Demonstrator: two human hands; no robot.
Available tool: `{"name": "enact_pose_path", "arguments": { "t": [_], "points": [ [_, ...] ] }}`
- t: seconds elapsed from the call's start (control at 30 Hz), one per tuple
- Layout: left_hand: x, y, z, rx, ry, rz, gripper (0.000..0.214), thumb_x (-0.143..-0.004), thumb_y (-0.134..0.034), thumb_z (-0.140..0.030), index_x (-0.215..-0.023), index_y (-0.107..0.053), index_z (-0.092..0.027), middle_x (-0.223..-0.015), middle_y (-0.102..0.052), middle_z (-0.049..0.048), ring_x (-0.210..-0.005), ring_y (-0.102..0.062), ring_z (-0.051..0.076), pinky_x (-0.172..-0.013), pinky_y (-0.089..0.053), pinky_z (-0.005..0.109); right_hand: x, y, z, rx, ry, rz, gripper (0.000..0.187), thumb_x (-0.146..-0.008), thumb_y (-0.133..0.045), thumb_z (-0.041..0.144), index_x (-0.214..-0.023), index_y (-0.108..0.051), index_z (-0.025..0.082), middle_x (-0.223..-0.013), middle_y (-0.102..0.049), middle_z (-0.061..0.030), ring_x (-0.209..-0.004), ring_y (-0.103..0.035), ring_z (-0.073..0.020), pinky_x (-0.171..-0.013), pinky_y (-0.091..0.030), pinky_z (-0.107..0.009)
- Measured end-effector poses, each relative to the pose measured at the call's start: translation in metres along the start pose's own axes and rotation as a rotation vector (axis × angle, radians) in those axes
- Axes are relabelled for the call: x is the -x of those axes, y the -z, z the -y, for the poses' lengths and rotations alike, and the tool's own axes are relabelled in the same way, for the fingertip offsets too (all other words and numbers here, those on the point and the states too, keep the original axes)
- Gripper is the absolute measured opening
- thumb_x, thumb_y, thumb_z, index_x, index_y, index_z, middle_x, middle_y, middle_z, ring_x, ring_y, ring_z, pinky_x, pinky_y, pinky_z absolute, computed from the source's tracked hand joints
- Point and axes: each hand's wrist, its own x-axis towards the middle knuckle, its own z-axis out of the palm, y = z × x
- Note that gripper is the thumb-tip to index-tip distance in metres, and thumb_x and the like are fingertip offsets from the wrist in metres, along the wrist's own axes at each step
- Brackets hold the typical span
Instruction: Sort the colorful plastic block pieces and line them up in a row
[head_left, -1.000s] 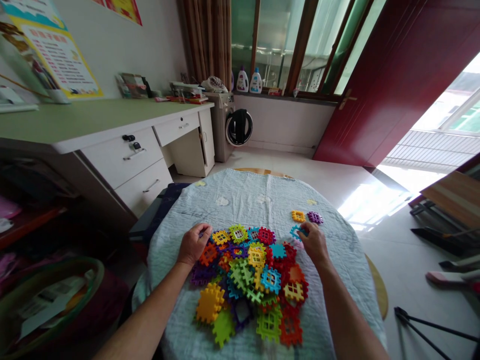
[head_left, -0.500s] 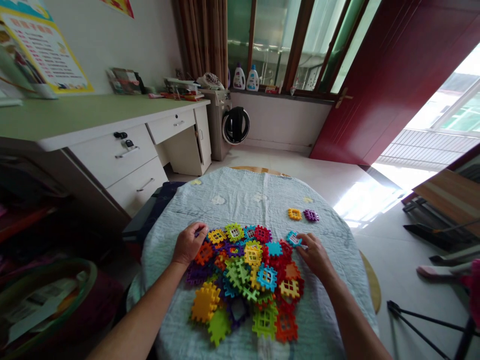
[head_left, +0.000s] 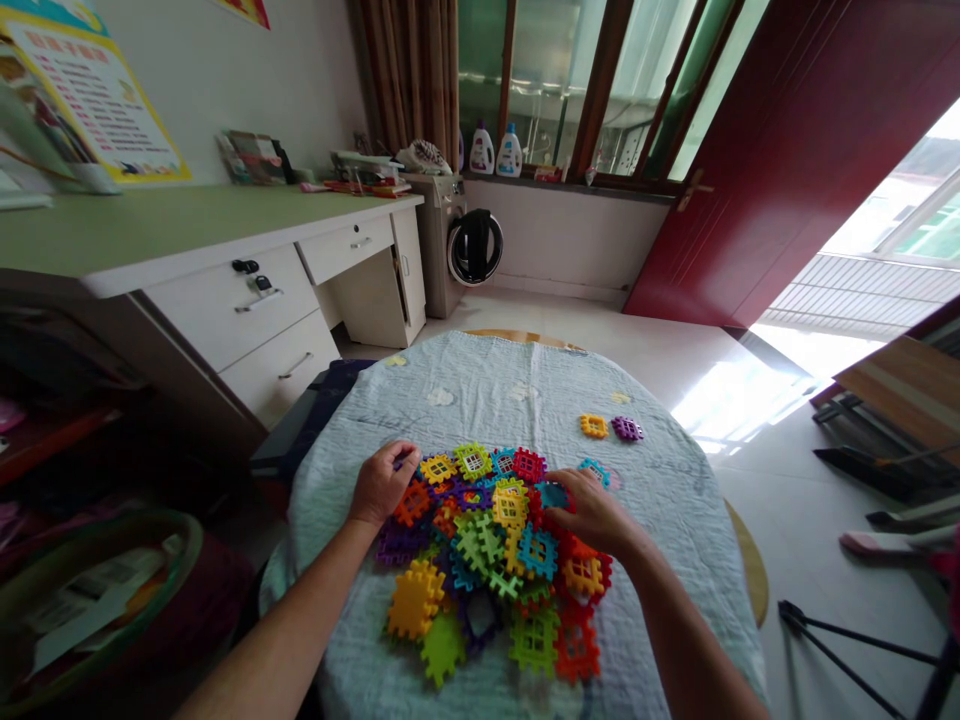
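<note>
A heap of colourful plastic interlocking tiles with toothed edges lies on the cloth-covered table [head_left: 465, 385]. At its left edge rests my left hand [head_left: 381, 484], fingers curled in beside an orange tile [head_left: 412, 502]; what they hold, if anything, is hidden. My right hand [head_left: 596, 508] reaches over the heap's right side, thumb and fingers apart around a flat blue tile [head_left: 553, 496]. Just beyond this hand lies a blue window tile [head_left: 596, 470], partly covered by the fingers. Yellow [head_left: 510, 507], green [head_left: 477, 541] and red [head_left: 529, 465] tiles fill the middle.
A yellow tile [head_left: 594, 426] and a purple tile [head_left: 628, 429] lie apart on the far right of the cloth. A desk [head_left: 225, 225] stands to the left, a washing machine [head_left: 441, 245] beyond it. Black tripod legs [head_left: 855, 632] are on the floor at right.
My right hand has let go of the blue window tile, left near the heap's right edge, and moved left over the flat blue tile. My left hand has stayed in place.
</note>
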Motion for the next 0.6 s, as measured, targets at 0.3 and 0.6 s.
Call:
{"name": "enact_pose_path", "arguments": {
  "t": [0.3,0.6],
  "points": [
    [0.000,-0.001,0.002,0.012,-0.015,-0.004,0.032,-0.083,-0.049,-0.049,-0.082,-0.067,-0.022,-0.086,-0.074,0.0039,-0.085,-0.068,0.022,-0.084,-0.051,0.030,0.000,0.012,-0.051,-0.093,-0.144,-0.364,0.052,-0.073,-0.068,0.041,-0.121,-0.064,0.021,-0.112,-0.061,-0.0099,-0.098,-0.059,-0.0245,-0.087,-0.049,-0.041],
    [0.000,0.000,0.000,0.000,-0.009,-0.005,0.031,-0.082,-0.050,-0.049,-0.081,-0.066,-0.022,-0.087,-0.074,0.0041,-0.086,-0.068,0.022,-0.084,-0.052,0.031,0.003,0.011,-0.074,-0.198,-0.255,-0.248,0.048,-0.070,-0.069,0.045,-0.111,-0.067,0.021,-0.102,-0.065,-0.0071,-0.085,-0.063,-0.0218,-0.079,-0.052,-0.037]
  ]
}}
